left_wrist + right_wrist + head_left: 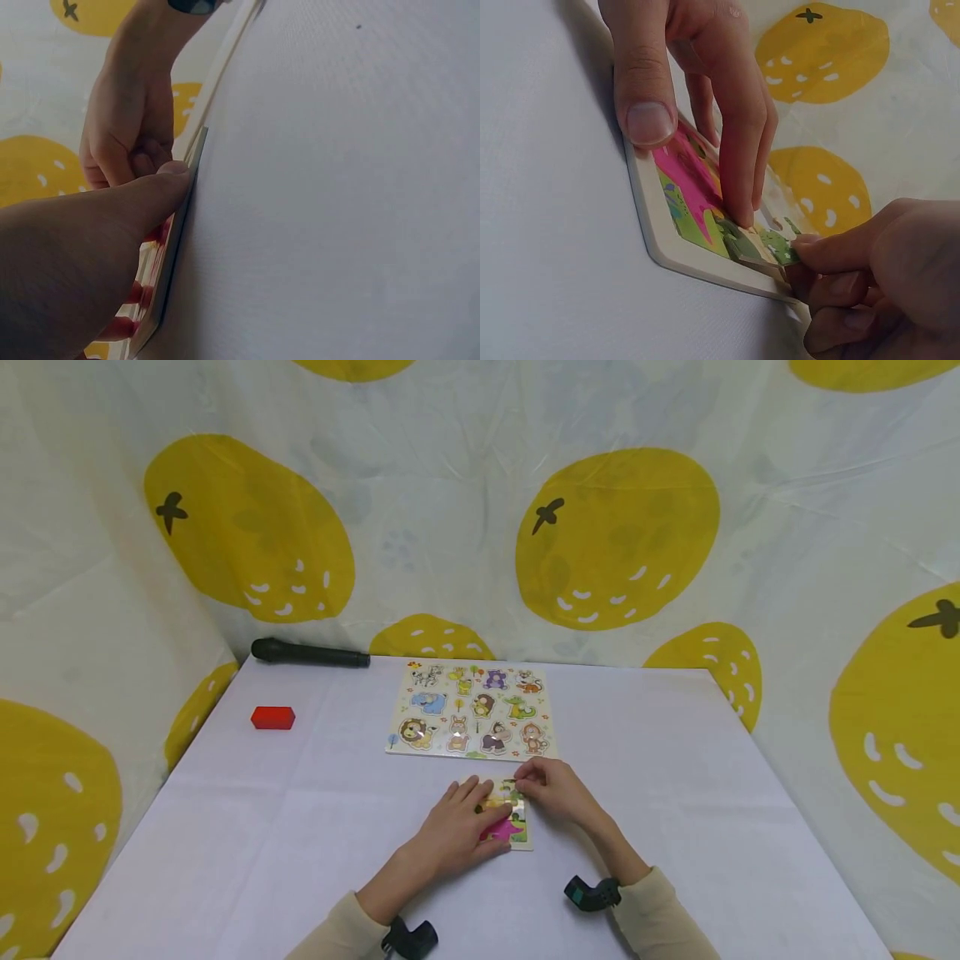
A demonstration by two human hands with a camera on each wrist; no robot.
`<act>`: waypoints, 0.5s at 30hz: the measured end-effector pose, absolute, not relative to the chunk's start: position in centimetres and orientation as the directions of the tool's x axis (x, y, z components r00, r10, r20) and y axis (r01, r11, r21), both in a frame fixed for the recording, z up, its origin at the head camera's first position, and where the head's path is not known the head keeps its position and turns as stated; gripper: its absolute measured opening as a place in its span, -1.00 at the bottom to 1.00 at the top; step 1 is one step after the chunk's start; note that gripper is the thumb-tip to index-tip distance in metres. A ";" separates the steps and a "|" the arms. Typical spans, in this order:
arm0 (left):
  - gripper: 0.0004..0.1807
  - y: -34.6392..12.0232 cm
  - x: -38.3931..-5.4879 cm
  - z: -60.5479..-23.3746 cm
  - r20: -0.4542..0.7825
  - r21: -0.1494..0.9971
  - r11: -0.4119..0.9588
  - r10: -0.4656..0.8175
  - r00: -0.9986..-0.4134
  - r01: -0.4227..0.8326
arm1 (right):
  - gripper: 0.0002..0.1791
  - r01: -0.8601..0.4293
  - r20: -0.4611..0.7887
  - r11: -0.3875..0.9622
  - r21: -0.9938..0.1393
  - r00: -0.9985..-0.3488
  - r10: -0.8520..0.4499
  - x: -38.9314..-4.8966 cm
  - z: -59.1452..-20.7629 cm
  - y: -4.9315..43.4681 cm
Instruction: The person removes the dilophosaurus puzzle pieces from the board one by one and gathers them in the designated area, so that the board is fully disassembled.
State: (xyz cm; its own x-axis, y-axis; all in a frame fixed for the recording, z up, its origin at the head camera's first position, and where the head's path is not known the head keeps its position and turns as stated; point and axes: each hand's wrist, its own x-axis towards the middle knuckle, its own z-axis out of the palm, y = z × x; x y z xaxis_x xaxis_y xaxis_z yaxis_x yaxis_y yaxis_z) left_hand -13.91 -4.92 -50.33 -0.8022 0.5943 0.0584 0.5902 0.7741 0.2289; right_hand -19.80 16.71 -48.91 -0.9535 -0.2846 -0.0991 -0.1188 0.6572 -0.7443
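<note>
A small picture puzzle in a pale tray (697, 266) lies on the table in front of the person, with a pink shape and green patches on it. The left hand (461, 827) rests across it with fingers spread; its thumb (646, 112) lies on the tray's near edge and a fingertip touches the picture. At the far right corner, the right hand (558, 789) pinches a green and beige puzzle piece (780, 244) between thumb and curled fingers. That piece sits tilted, its edge raised above the tray. The left hand covers much of the puzzle in the head view.
Behind the puzzle lies a larger animal puzzle board (399, 714) with several animal pieces. A red block (273, 718) sits to the left, and a black microphone (311, 653) lies along the table's back edge. A patterned curtain (435, 527) hangs behind the white table (300, 827).
</note>
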 end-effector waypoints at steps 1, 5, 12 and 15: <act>-0.40 -4.9 -13.9 -50.4 0.059 0.229 0.774 0.594 -0.802 0.590 | -0.92 -0.111 -0.100 0.660 -0.743 -0.957 -0.273 -19.8 -48.9 16.6; -0.40 -4.9 -14.0 -50.4 0.051 0.235 0.776 0.591 -0.805 0.585 | -0.93 -0.077 -0.109 0.664 -0.744 -0.966 -0.235 -19.7 -48.9 16.4; -0.39 -4.9 -14.0 -50.6 0.036 0.228 0.781 0.590 -0.806 0.582 | -0.92 -0.038 -0.120 0.653 -0.756 -0.973 -0.196 -19.7 -49.0 16.3; -0.40 -4.9 -14.0 -50.5 0.038 0.223 0.778 0.595 -0.803 0.587 | -0.94 -0.014 -0.134 0.640 -0.769 -0.974 -0.182 -19.8 -49.1 16.3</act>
State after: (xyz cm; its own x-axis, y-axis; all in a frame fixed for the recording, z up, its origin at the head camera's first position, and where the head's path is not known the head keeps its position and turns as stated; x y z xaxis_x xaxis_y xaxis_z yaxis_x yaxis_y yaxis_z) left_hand -14.00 -4.87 -50.47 -0.8030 0.5947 0.0382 0.5871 0.7783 0.2226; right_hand -19.77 16.30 -49.07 -0.9742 -0.1816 -0.1339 -0.0136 0.6396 -0.7685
